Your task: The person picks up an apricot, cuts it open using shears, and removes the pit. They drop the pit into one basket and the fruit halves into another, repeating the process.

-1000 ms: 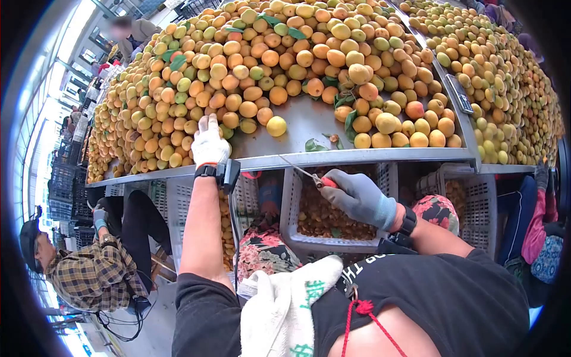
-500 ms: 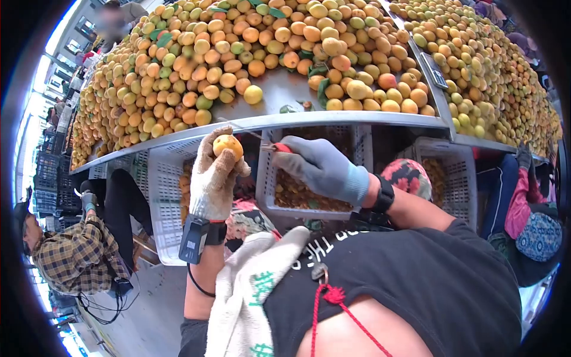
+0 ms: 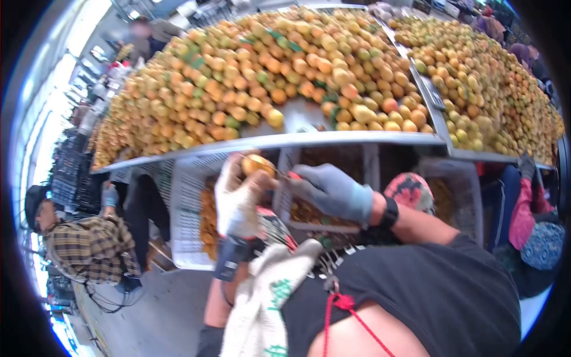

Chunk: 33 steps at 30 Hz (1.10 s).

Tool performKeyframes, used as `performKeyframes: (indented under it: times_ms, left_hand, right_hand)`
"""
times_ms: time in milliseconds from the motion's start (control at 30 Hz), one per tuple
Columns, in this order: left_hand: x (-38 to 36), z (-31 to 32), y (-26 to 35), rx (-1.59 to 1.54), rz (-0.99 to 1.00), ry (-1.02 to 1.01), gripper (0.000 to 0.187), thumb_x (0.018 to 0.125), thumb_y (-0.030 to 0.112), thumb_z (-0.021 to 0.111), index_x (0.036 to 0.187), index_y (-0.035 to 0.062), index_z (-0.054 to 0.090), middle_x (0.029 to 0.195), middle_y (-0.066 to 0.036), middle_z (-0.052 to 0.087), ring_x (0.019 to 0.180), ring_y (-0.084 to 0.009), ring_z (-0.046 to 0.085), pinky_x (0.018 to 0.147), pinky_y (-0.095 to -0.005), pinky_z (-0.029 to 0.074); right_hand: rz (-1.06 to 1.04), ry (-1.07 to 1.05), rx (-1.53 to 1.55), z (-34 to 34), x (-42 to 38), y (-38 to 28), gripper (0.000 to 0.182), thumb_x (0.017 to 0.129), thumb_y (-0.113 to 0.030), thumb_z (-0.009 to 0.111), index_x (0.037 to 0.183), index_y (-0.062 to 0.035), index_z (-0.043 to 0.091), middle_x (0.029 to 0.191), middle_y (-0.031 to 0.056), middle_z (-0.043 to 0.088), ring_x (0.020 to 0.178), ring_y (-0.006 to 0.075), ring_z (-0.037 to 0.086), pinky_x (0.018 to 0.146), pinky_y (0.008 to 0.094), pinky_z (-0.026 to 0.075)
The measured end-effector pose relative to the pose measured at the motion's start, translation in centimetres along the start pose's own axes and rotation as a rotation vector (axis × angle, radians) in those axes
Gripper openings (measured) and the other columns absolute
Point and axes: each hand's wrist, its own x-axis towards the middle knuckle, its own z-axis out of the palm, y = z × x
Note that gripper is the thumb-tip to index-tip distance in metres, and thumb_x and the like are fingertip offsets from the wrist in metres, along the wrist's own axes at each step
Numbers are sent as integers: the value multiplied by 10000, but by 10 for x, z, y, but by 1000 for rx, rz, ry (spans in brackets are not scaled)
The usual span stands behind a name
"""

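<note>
My left hand (image 3: 238, 199), in a soiled white knit glove, pinches a yellow-orange apricot (image 3: 256, 164) between thumb and fingers, just below the table edge. My right hand (image 3: 336, 193), in a grey-blue glove, is closed on a small knife with a red handle (image 3: 294, 175). The thin blade points left and overlaps the apricot in this view. Both hands are over white plastic crates. The middle crate (image 3: 285, 189) and the left crate (image 3: 180, 208) hold orange-brown pieces.
Heaped apricots (image 3: 238, 77) cover much of the table behind its metal rim (image 3: 285, 141). A metal divider (image 3: 423, 88) separates another heap at right. A person in a checked shirt (image 3: 89, 250) sits at left, another in pink (image 3: 522, 223) at right. A white glove (image 3: 262, 297) lies on my chest.
The knife has come against the apricot; earlier they were apart, with the blade pointing up-left. My hands are closer together. The whole view has shifted, with the table lower in it.
</note>
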Motion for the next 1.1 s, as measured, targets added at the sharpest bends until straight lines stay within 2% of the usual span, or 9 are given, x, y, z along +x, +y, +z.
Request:
performKeyframes:
  times_ms: [200, 367, 467, 600, 700, 900, 967, 1033, 1100]
  left_hand:
    - [8, 12, -25, -266, 28, 90, 568, 863, 249, 758, 1291, -13, 494, 997, -157, 656, 855, -269, 672, 795, -366, 569]
    - [7, 22, -28, -401, 9, 68, 493, 906, 360, 699, 1215, 12, 537, 986, -150, 649, 865, -279, 657, 820, -393, 539]
    - [7, 21, -38, -606, -199, 39, 526, 950, 509, 569, 1152, 24, 574, 987, -146, 644, 912, -294, 632, 857, -392, 499]
    - [5, 26, -28, -583, -188, -10, 479, 965, 488, 556, 1136, 41, 580, 1008, -140, 648, 913, -258, 634, 853, -363, 499]
    - [5, 29, -26, -270, -17, 50, 453, 983, 489, 521, 1107, 59, 588, 998, -133, 656, 878, -226, 641, 826, -344, 505]
    - [8, 35, -14, -597, -331, 141, 531, 940, 578, 536, 1041, 61, 606, 928, -126, 666, 792, -238, 635, 634, -335, 542]
    - [9, 25, -18, -533, -147, -98, 443, 946, 470, 613, 1163, 87, 572, 1025, -80, 661, 907, -178, 614, 743, -301, 520]
    - [5, 15, -17, -31, 53, 17, 401, 926, 221, 675, 1263, 52, 537, 1128, -41, 609, 972, -142, 586, 852, -284, 494]
    - [9, 19, -17, -48, 207, 21, 397, 896, 215, 710, 1215, 18, 580, 1094, -42, 632, 951, -129, 587, 876, -273, 473]
  right_hand:
    - [157, 49, 88, 8, 4, -14, 323, 1017, -332, 509, 972, -24, 596, 762, 233, 606, 689, 419, 592, 601, 423, 450]
    - [154, 80, 71, 16, 2, -6, 366, 1016, -368, 499, 970, -21, 607, 776, 231, 625, 707, 418, 614, 606, 434, 464]
    - [188, 60, -122, 18, 0, -2, 402, 1014, -414, 472, 980, -32, 593, 753, 228, 631, 706, 428, 622, 602, 471, 469]
    - [200, 98, -255, 13, 0, -16, 357, 1008, -391, 481, 990, -43, 559, 734, 231, 620, 699, 446, 607, 579, 499, 449]
    - [180, 116, -253, 14, 2, -19, 302, 1007, -339, 505, 1001, -40, 544, 741, 242, 609, 705, 455, 596, 565, 492, 433]
    - [144, 138, -321, 16, 9, -20, 291, 1008, -306, 504, 1076, -26, 543, 765, 250, 616, 720, 458, 608, 577, 488, 451]
    - [24, 199, -256, 15, 5, -12, 259, 1002, -266, 509, 1043, -14, 556, 783, 265, 610, 754, 472, 601, 607, 485, 458]
    - [41, 174, -151, 9, 6, -15, 236, 1004, -251, 495, 988, -22, 549, 787, 267, 592, 767, 485, 571, 619, 479, 443]
    - [79, 136, -163, 9, 7, -15, 275, 1013, -292, 486, 970, -27, 547, 776, 260, 591, 756, 482, 568, 604, 481, 430]
